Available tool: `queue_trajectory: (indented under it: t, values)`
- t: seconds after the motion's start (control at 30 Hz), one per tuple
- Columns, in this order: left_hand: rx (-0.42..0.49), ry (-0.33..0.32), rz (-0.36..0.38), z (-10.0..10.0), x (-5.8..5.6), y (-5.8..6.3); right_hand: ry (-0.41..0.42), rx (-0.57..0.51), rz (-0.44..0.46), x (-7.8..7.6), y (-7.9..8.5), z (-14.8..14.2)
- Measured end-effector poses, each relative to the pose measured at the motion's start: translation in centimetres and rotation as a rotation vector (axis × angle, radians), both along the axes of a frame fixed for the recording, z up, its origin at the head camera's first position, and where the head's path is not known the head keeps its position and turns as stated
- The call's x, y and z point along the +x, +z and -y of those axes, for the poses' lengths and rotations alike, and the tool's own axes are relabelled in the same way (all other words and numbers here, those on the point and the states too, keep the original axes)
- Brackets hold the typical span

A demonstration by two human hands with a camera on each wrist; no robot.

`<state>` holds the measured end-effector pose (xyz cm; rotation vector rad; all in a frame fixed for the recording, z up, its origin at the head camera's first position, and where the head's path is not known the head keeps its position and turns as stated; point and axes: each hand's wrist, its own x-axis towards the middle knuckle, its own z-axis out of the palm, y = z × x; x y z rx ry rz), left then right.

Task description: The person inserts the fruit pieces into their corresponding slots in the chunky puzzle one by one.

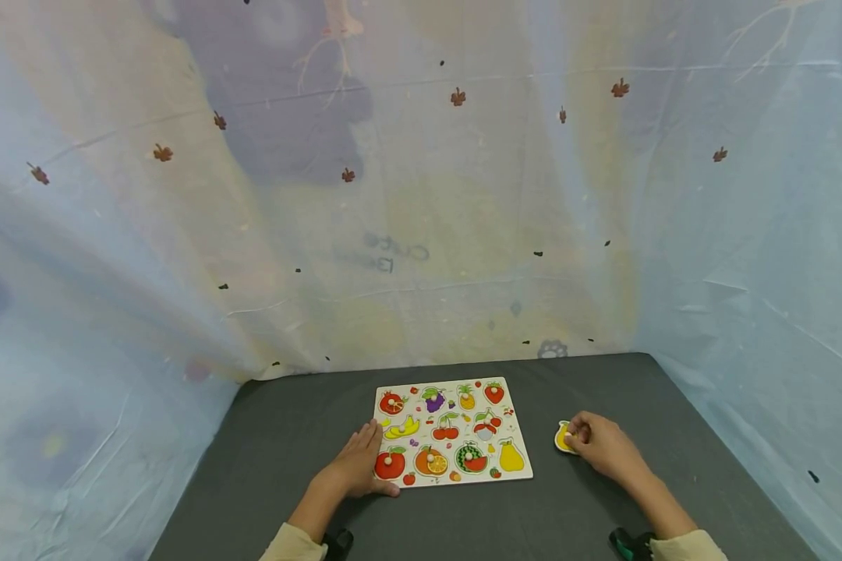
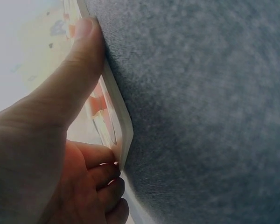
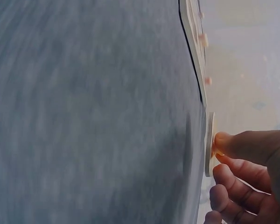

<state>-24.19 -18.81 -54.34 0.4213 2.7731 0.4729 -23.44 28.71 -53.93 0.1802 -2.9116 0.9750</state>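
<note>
A white fruit puzzle board lies on the dark grey table in the head view, with knobbed pieces such as a tomato, an orange and a watermelon. My left hand rests on its left side, fingers straight; the thumb lies along the near edge. Right of the board, my right hand pinches a yellow puzzle piece between thumb and forefinger. That thin wooden piece shows edge-on in the right wrist view; my fingers hide part of it. Whether it touches the table, I cannot tell.
The grey tabletop extends around the board on all sides. A patterned pale curtain hangs behind the table and along both sides. A dark band shows at each wrist.
</note>
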Motion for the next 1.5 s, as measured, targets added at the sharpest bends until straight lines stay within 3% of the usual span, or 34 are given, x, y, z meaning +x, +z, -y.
queue_trajectory:
  t: [0.67,1.3,1.5]
  values:
    - [-0.003,0.009,0.017,-0.1,0.2,0.2,0.094,-0.001,0.015,0.1,-0.3,5.1]
    - [0.012,0.017,0.028,-0.3,0.3,0.7,0.230,0.005,0.019,0.0,-0.5,7.5]
    - [0.013,0.019,0.024,-0.3,0.3,0.8,0.240,0.018,0.015,-0.3,-0.7,8.1]
